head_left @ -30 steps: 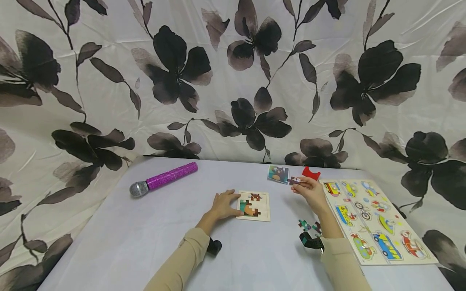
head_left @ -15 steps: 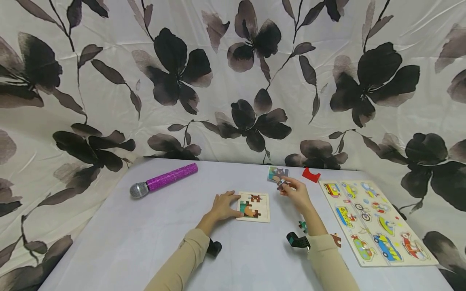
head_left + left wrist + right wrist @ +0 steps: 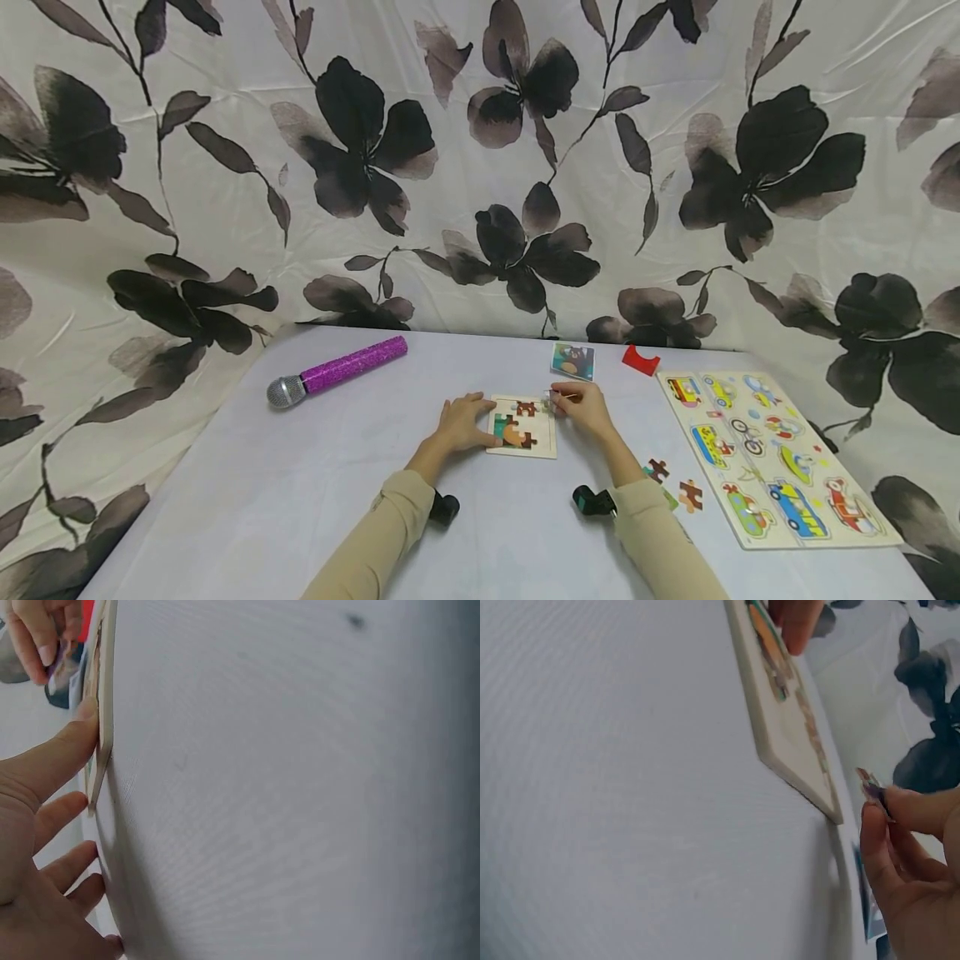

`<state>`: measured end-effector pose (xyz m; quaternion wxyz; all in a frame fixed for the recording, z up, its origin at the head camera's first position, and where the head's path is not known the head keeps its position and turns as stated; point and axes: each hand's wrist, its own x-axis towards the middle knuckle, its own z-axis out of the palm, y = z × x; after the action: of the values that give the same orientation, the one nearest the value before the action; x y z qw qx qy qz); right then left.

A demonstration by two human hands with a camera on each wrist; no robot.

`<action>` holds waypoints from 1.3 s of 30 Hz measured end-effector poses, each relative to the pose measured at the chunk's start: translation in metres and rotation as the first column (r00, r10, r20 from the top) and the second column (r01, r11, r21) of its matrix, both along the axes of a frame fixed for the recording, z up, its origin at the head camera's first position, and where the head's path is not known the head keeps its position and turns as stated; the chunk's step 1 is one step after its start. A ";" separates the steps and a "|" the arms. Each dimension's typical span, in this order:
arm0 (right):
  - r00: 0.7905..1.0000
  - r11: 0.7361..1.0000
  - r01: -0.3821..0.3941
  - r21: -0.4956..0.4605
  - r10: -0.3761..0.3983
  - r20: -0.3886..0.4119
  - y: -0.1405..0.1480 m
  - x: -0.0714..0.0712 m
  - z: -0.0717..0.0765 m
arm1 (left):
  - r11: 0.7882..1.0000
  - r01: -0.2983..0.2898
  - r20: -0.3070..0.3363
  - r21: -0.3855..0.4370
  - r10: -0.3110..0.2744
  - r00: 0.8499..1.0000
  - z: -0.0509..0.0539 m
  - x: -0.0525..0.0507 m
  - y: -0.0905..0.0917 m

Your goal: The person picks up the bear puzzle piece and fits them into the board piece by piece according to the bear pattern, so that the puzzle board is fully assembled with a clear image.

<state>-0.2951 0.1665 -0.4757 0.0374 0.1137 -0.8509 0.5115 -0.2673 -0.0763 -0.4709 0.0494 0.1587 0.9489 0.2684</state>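
Right of the frame's centre, pinches a puzzle piece (image 3: pixel 873 789) with the right hand (image 3: pixel 586 407) beside the upper right corner of the puzzle board (image 3: pixel 545 433); rests the spread left hand (image 3: pixel 459 423) on the board's left edge. Being small and flat, probably handles light and stiff; best held across opposite edges.

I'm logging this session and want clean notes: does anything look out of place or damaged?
I see nothing spilled or damaged. Only the purple microphone, lying off to the left, seems odd, having no obvious link to the puzzle board. The loose pieces to the right probably just await placing.
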 end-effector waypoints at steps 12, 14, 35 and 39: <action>0.999 0.991 -0.033 0.133 0.036 -0.022 -0.011 -0.003 -0.003 | 1.000 0.000 -0.005 0.023 0.000 1.000 0.000 0.002 -0.001; 0.999 0.986 -0.040 0.160 0.044 -0.023 -0.013 -0.003 -0.003 | 1.000 -0.001 -0.006 0.023 0.002 1.000 0.000 0.002 0.000; 0.977 0.902 -0.178 0.394 0.209 -0.036 -0.008 0.001 -0.002 | 0.999 0.005 -0.022 0.042 -0.004 1.000 0.001 0.003 0.000; 0.975 0.899 -0.179 0.399 0.217 -0.052 -0.009 0.001 -0.004 | 0.999 0.009 -0.020 0.046 -0.008 1.000 0.001 0.002 -0.001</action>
<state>-0.2941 0.1579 -0.4794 0.0024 0.2291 -0.9171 0.3262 -0.2649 -0.0768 -0.4703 0.0373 0.1668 0.9421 0.2885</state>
